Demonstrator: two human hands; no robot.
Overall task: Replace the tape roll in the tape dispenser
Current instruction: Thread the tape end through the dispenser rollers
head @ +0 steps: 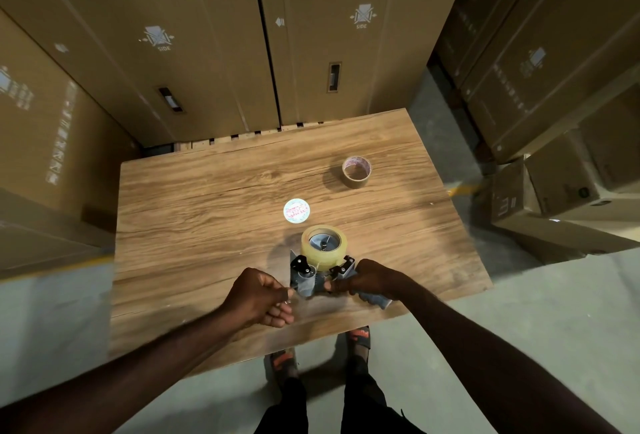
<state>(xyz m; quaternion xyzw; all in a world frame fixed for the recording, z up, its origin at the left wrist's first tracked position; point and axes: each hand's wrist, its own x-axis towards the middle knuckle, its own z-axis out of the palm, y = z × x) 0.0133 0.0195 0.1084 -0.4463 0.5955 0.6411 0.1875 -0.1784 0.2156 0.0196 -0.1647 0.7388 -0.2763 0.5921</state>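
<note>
A grey hand-held tape dispenser (311, 276) lies on the wooden table (207, 218) near its front edge. A clear tape roll (323, 246) sits on the dispenser's hub. My right hand (370, 279) grips the dispenser's handle. My left hand (259, 296) pinches the loose end of the clear tape, drawn out past the dispenser's roller. An empty cardboard tape core (356, 172) with a pink-printed inner side stands at the table's far right. A round white label disc (296, 210) lies just beyond the dispenser.
Tall cardboard cartons (214, 35) stand behind the table and on both sides. Smaller boxes (561, 187) are stacked on the floor at the right. My feet in sandals show below the table's front edge.
</note>
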